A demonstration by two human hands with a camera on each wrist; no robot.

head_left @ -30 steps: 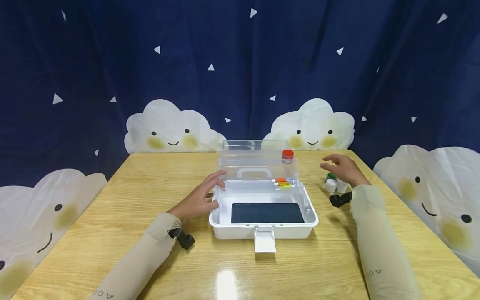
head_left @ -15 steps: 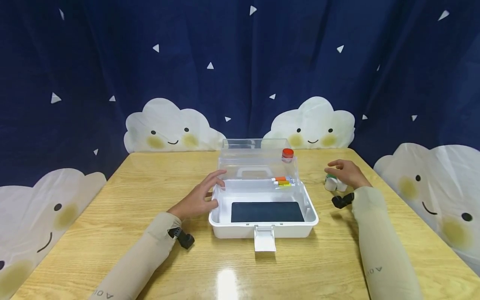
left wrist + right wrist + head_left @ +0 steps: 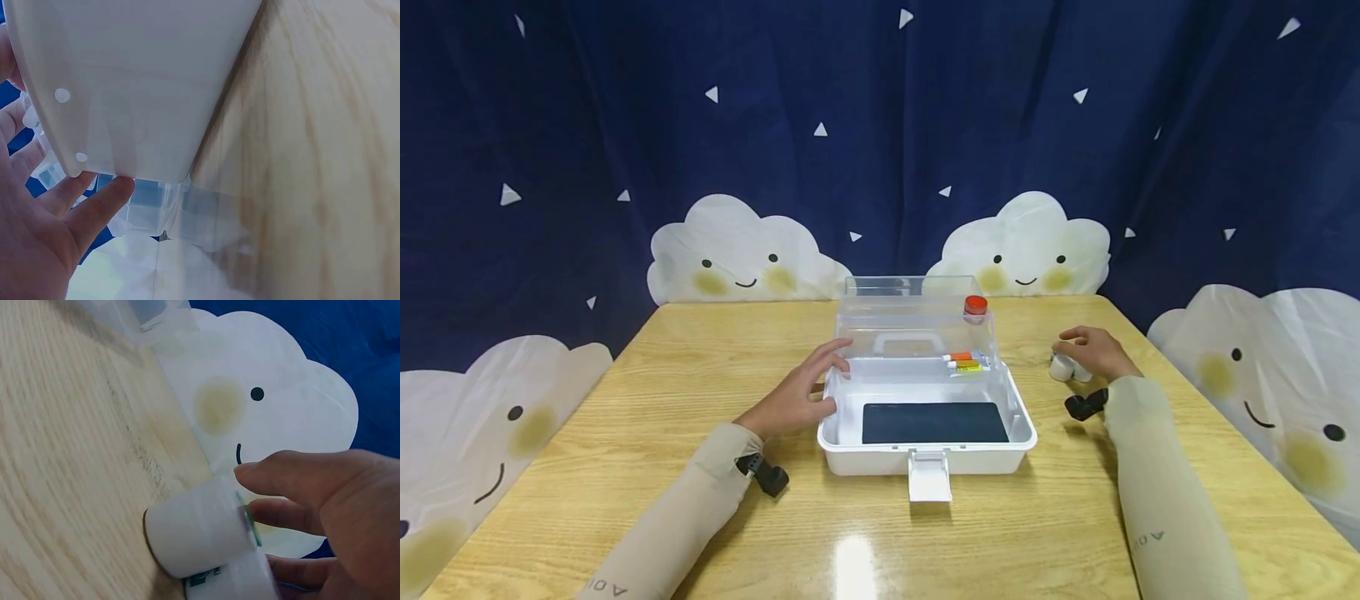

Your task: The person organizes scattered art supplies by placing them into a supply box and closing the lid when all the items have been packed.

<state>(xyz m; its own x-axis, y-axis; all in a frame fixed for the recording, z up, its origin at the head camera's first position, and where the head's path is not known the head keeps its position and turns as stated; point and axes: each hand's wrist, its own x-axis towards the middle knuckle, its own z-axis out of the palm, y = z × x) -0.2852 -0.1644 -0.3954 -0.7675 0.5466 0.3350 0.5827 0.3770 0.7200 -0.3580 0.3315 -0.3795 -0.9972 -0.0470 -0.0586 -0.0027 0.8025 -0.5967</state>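
Note:
A white storage box (image 3: 850, 461) with its clear lid (image 3: 891, 329) raised stands mid-table in the head view. My left hand (image 3: 797, 400) holds its left side; in the left wrist view, fingertips (image 3: 125, 185) curl against the box's end. Inside lies a flat dark panel (image 3: 935, 422). Small orange-yellow tubes (image 3: 967, 364) sit at the back right. My right hand (image 3: 1096, 352) is down over a group of small jars, a white jar (image 3: 1062, 367) at the front. In the right wrist view a green edge (image 3: 251, 526) shows behind the white jar; I cannot tell whether the fingers grip there.
A red-capped jar (image 3: 976, 306) shows at the right of the raised lid. The front latch (image 3: 929, 477) hangs down. The wooden table (image 3: 722, 350) ends at a dark blue curtain (image 3: 880, 125) with cloud prints.
My right hand has lowered and moved slightly right onto the jars, so the green cap is now hidden in the head view. The left hand and box have stayed put.

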